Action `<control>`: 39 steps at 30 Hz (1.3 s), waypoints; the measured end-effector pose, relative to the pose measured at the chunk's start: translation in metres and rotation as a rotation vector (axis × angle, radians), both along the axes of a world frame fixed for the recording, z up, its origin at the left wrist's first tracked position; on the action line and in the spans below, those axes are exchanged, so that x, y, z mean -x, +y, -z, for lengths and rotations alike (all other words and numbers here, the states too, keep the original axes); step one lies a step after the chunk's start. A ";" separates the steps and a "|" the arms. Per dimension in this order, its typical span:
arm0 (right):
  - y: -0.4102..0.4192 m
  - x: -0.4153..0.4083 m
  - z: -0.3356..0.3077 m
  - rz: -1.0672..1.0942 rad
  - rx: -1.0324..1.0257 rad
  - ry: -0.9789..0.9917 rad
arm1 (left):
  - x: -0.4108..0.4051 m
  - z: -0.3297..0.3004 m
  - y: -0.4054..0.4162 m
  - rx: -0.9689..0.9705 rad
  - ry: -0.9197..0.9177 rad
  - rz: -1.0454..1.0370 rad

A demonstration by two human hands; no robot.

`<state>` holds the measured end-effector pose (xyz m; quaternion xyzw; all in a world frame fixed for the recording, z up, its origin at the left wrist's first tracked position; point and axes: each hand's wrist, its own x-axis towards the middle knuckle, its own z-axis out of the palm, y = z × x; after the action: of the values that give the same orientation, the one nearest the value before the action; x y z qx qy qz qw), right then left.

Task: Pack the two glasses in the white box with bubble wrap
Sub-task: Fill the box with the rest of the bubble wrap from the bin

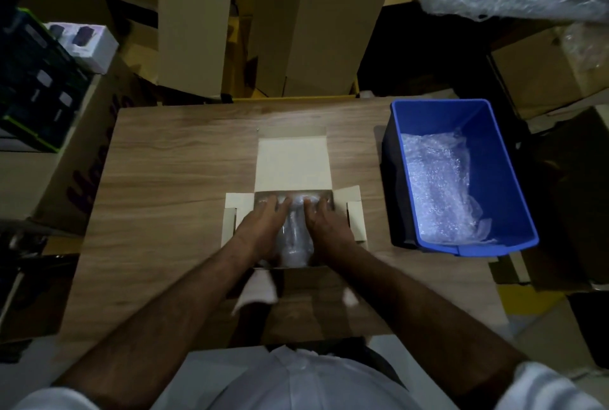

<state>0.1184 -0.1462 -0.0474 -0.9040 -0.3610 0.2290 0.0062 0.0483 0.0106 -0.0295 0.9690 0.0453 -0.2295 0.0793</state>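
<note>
Both flat, fingers straight: left hand (263,225) and right hand (324,223), pressing down on bubble wrap (294,238) inside the open white box (293,164) on the wooden table (171,179). Maybe glasses under the wrap, too blurry to tell. Farther right, more wrap in a blue bin (504,159).

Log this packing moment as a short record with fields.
surface: wooden table
white box: open, lid flap back, side flaps out
contents: bubble-wrapped bundle in the box; glasses not clearly visible
left hand: fingers straight, pressing the bundle
right hand: fingers straight, pressing the bundle
blue bin: right of the box, holds spare bubble wrap
</note>
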 end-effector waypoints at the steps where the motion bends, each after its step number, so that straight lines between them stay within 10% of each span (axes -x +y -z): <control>1: 0.000 0.000 0.001 -0.003 0.002 0.009 | 0.000 0.001 -0.002 -0.013 -0.007 0.010; 25: -0.165 -0.059 -0.063 0.371 -0.523 -0.290 | -0.069 -0.049 -0.126 0.186 -0.511 0.112; 39: -0.250 -0.166 0.003 0.074 0.103 0.114 | -0.152 -0.014 -0.204 0.137 -0.312 0.063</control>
<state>0.2846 -0.3958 -0.0501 -0.9014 -0.3140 0.2980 -0.0112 0.2004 -0.1934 -0.0157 0.9861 -0.0138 -0.0812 0.1440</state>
